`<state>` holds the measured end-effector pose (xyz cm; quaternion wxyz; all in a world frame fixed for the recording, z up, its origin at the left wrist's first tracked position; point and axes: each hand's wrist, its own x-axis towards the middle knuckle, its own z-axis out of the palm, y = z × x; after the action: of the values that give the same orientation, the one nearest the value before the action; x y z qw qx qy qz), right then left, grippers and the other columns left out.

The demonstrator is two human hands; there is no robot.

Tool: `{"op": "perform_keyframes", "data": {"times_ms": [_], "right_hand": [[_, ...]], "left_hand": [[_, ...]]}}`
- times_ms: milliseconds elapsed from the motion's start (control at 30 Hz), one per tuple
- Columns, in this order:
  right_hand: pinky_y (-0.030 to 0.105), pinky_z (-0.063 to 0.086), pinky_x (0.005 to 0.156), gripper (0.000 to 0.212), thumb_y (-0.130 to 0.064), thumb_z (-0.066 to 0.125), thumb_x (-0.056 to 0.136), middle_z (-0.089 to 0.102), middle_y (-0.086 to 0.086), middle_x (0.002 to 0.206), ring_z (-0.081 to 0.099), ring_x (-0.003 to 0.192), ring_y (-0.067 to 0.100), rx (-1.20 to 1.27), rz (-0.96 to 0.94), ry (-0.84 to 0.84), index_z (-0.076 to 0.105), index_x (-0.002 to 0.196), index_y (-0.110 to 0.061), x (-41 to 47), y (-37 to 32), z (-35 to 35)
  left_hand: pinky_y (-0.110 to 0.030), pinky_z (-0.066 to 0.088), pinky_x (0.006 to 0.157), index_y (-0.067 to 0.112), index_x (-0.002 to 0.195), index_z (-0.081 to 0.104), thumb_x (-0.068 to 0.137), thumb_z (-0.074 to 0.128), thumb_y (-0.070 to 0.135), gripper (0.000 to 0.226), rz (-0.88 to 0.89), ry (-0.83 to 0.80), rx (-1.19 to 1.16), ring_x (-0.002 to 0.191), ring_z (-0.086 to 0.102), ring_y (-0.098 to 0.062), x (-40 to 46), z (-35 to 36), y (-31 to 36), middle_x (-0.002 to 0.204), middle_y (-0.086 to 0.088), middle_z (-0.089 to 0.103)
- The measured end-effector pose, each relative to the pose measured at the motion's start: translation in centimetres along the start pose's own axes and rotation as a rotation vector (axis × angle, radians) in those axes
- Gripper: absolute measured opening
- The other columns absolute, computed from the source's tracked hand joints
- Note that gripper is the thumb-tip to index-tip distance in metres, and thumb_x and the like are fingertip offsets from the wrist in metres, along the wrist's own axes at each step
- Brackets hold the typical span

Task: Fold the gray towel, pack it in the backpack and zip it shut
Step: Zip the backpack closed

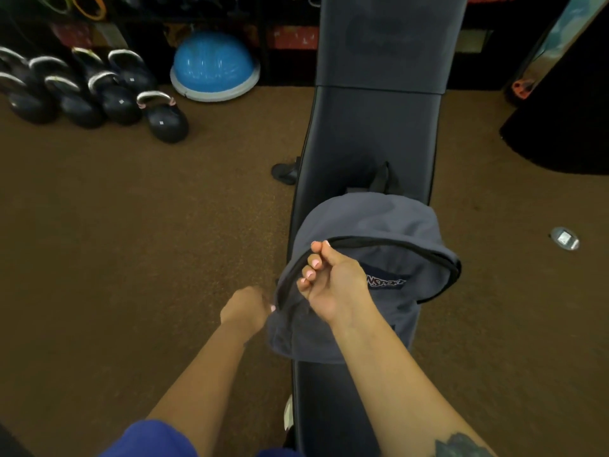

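Slate-gray fabric backpack (372, 278) lies on the long black padded bench (372, 133), its black zipper track (412, 247) curving over the top. Right hand (329, 285) rests over the near left part of the track, thumb and forefinger pinched together at it, other fingers curled; left hand (245, 310) is closed on the bag's left edge beside the zipper's lower end. Bag contents not visible; gray towel not in sight.

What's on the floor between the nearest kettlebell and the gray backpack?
Nothing: in the head view, only bare brown floor runs from the kettlebell to the bench holding the backpack.
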<state>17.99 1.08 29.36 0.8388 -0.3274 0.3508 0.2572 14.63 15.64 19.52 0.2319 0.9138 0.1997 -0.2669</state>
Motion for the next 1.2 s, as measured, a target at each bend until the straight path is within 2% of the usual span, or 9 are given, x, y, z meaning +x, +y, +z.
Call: {"op": "perform_keyframes", "data": {"times_ms": [67,167,267,400,733,867,933,1067,1200], "right_hand": [[0.025,0.031,0.047,0.035,-0.021,0.039,0.099,0.044,-0.003,0.044,0.039,0.037,0.011,-0.106,-0.006,0.004,0.054,0.068,-0.013,-0.1,-0.5,0.1],[0.025,0.030,0.047,0.037,-0.022,0.038,0.099,0.045,-0.003,0.043,0.038,0.038,0.012,-0.236,-0.019,0.009,0.049,0.065,-0.014,-0.2,-0.8,0.3],[0.025,0.029,0.046,0.038,-0.021,0.036,0.098,0.043,-0.002,0.045,0.036,0.038,0.013,-0.300,-0.037,0.011,0.046,0.062,-0.015,-0.3,-1.0,0.4],[0.025,0.024,0.044,0.038,-0.019,0.036,0.095,0.035,-0.002,0.041,0.030,0.038,0.014,-0.398,-0.024,0.045,0.043,0.059,-0.016,-0.4,-1.6,0.0],[0.024,0.024,0.043,0.032,-0.020,0.040,0.091,0.037,0.000,0.047,0.029,0.039,0.015,-0.688,-0.010,0.185,0.044,0.060,-0.014,-0.5,-2.4,0.4],[0.034,0.043,0.057,0.021,-0.028,0.051,0.086,0.056,0.005,0.067,0.052,0.061,0.025,-1.123,-0.327,0.322,0.057,0.071,-0.013,-0.5,-1.9,0.3],[0.032,0.042,0.066,0.020,-0.033,0.053,0.087,0.060,0.002,0.080,0.056,0.076,0.025,-1.354,-0.501,0.403,0.058,0.084,-0.014,-0.7,-1.5,0.0],[0.035,0.049,0.071,0.026,-0.038,0.055,0.089,0.067,0.006,0.093,0.063,0.089,0.027,-1.471,-0.623,0.482,0.059,0.096,-0.013,-0.9,-1.5,-0.1],[0.032,0.046,0.063,0.023,-0.033,0.060,0.089,0.063,0.002,0.086,0.063,0.082,0.023,-1.438,-0.730,0.469,0.045,0.096,-0.018,-0.7,-1.7,-0.3]], "left_hand": [[-0.033,0.050,0.079,0.016,0.106,0.059,0.090,0.055,0.023,0.017,0.108,0.154,-0.123,0.095,0.061,-0.022,-0.3,-2.0,1.5,0.107,-0.006,0.065],[-0.024,0.047,0.084,0.019,0.101,0.063,0.089,0.058,0.018,0.013,0.479,0.391,-0.334,0.095,0.057,-0.008,-2.1,-4.4,4.4,0.105,0.004,0.059],[-0.020,0.046,0.085,0.023,0.106,0.064,0.085,0.059,0.025,0.022,0.657,0.427,-0.291,0.101,0.056,-0.004,-3.1,-4.7,5.9,0.108,0.010,0.059],[-0.022,0.049,0.083,0.029,0.104,0.067,0.082,0.052,0.037,0.027,0.699,0.469,-0.178,0.100,0.058,-0.006,-2.6,-4.6,6.3,0.103,0.012,0.064],[-0.022,0.047,0.067,0.026,0.090,0.073,0.077,0.068,0.028,0.014,0.701,0.556,-0.016,0.083,0.063,-0.012,-2.1,-4.4,7.4,0.086,0.008,0.071],[-0.026,0.051,0.068,0.024,0.089,0.072,0.075,0.066,0.024,0.015,0.716,0.538,-0.067,0.083,0.064,-0.014,-2.0,-4.4,7.4,0.086,0.006,0.070],[-0.026,0.052,0.068,0.024,0.090,0.072,0.077,0.064,0.025,0.015,0.722,0.538,-0.064,0.083,0.063,-0.013,-2.1,-4.3,7.4,0.086,0.007,0.069],[-0.024,0.050,0.067,0.026,0.095,0.072,0.080,0.069,0.026,0.015,0.700,0.531,-0.070,0.083,0.061,-0.011,-1.8,-4.1,7.3,0.084,0.007,0.066],[-0.021,0.049,0.064,0.026,0.096,0.072,0.080,0.070,0.026,0.016,0.706,0.533,-0.080,0.080,0.058,-0.008,-1.6,-4.0,7.2,0.082,0.008,0.063]]}}
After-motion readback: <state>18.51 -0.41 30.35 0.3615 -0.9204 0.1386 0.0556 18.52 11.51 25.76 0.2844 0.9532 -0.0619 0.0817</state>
